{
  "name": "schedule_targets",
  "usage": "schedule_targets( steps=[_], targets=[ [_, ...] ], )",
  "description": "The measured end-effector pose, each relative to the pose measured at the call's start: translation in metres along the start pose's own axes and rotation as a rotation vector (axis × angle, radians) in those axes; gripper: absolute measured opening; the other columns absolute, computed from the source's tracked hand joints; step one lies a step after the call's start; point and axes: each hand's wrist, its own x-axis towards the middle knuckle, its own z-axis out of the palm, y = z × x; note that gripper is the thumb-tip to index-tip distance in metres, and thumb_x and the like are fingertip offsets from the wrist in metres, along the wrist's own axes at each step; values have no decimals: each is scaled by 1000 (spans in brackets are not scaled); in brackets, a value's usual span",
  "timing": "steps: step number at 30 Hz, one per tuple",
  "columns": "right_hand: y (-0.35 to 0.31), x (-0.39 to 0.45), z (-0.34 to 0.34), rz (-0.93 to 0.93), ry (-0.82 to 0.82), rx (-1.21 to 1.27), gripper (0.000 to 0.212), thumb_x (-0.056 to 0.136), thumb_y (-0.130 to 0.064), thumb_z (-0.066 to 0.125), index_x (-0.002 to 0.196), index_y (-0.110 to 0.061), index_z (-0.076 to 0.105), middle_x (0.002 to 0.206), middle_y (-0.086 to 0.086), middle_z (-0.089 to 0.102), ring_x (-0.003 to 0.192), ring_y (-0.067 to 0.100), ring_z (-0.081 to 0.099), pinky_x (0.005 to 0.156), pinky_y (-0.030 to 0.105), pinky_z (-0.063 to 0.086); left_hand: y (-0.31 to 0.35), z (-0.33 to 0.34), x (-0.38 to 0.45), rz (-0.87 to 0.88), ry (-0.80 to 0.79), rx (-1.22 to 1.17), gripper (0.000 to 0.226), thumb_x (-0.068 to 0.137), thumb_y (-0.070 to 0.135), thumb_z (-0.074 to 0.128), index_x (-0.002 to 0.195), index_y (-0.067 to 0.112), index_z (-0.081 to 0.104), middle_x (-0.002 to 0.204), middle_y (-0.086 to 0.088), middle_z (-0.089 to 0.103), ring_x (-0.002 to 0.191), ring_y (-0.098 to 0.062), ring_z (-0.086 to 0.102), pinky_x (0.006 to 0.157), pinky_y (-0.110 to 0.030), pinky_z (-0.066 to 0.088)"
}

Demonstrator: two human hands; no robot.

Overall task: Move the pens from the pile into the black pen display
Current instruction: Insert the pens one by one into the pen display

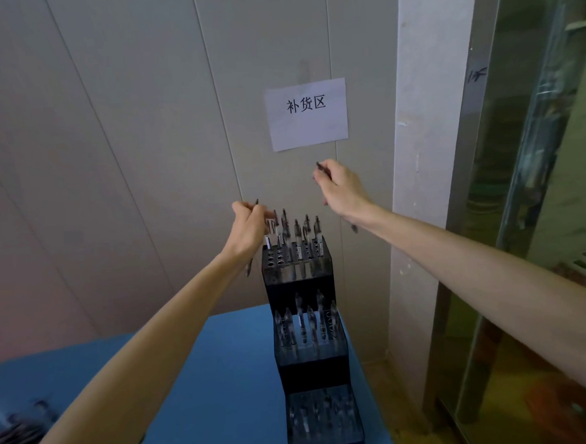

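A black, three-tiered pen display (310,365) stands on the blue table (219,380) by the wall, with several pens upright in each tier. My left hand (247,228) grips a dark pen (249,267) at the left edge of the top tier, next to its empty holes. My right hand (341,189) is raised above and to the right of the display and holds another dark pen (323,170), its lower tip showing under the wrist. The pile of pens (20,441) lies at the table's near left corner, blurred.
A grey panelled wall (125,146) runs right behind the display, with a white paper sign (307,114) stuck on it. A white pillar (427,145) and a glass door (539,172) stand close on the right.
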Motion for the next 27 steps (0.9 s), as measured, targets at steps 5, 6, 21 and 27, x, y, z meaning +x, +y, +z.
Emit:
schedule_targets(
  steps=[5, 6, 21, 27],
  targets=[
    [-7, 9, 8, 15, 22, 193, 32, 102, -29, 60, 96, 1, 70, 70, 7, 56, 67, 18, 50, 71, 33, 43, 7, -1, 6, 131, -21, -25, 9, 106, 23, 50, 99, 16, 50, 106, -4, 72, 72, -12, 60, 61, -26, 46],
    [-12, 11, 7, 3, 32, 225, 30, 102, -28, 61, 100, 0, 72, 71, 5, 57, 68, 17, 49, 72, 30, 42, 7, -1, 8, 166, -21, -19, 9, 104, 23, 55, 99, 15, 56, 102, -4, 72, 75, -12, 63, 63, -26, 48],
    [7, -5, 41, -127, -37, -34, 10, 95, -20, 71, 104, -16, 75, 88, -6, 73, 79, 12, 68, 79, 26, 54, -25, 1, -4, 287, 171, -38, 26, 85, 23, 82, 107, 10, 79, 88, 0, 79, 78, -8, 73, 87, -38, 62],
    [11, 0, 35, -122, -160, -60, 10, 93, -17, 73, 103, -16, 76, 89, -5, 74, 85, 15, 71, 86, 30, 56, -19, -5, -1, 306, 145, -19, 22, 86, 23, 82, 105, 13, 80, 89, 2, 79, 81, -11, 74, 86, -37, 62]
  ],
)
